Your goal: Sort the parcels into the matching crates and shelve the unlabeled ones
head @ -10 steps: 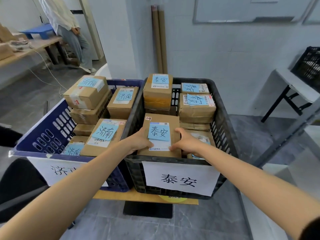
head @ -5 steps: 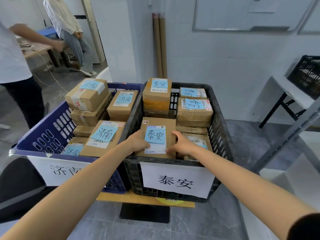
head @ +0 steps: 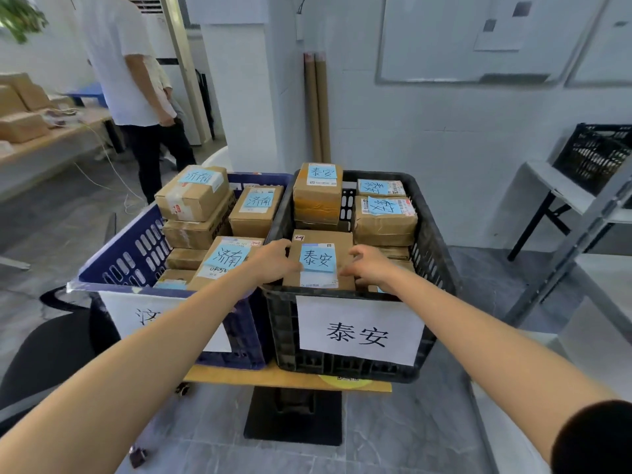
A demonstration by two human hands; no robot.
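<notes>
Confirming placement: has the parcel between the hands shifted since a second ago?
No: the parcel sits in the same front-left spot, against the black crate front wall.

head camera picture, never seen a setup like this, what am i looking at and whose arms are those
There is no machine here. A person wears a wide-angle camera on the head, looking forward and down, so the two bare arms are the wearer's own.

On a small table stand a blue crate and a black crate. The black one carries a paper sign reading 泰安. Both are packed with cardboard parcels bearing blue handwritten notes.

The left hand curls its fingers on the left edge of the parcel with the blue 泰安 note, at the front of the black crate. The right hand is at that parcel's right edge, fingers loosely spread, gripping nothing.

Another person stands at the back left.
</notes>
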